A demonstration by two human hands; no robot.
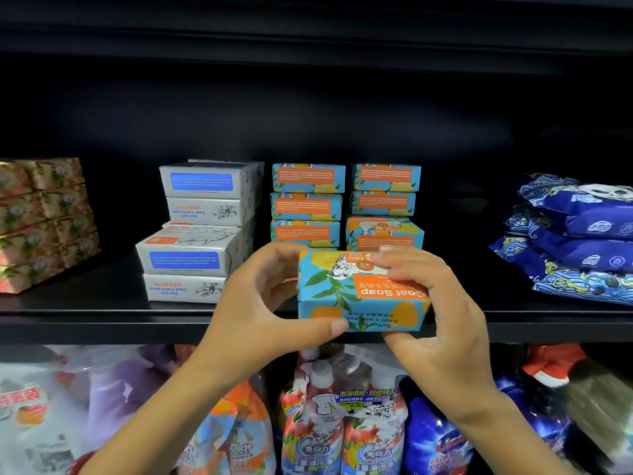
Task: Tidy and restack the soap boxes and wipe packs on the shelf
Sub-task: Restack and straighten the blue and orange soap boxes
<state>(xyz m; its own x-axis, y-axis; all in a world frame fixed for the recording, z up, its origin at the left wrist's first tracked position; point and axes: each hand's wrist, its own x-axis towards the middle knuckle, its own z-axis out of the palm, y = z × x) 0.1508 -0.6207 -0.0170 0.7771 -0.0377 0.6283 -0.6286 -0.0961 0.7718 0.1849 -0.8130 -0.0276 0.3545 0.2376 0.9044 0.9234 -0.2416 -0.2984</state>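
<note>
At centre frame, a person's left hand (253,296) and right hand (445,320) clamp a blue-and-orange soap box (329,286) from either side at the front edge of the black shelf (102,323), before matching stacks (306,207); white boxes (195,258) stand centre left, blue wipe packs (589,248) far right.
</note>
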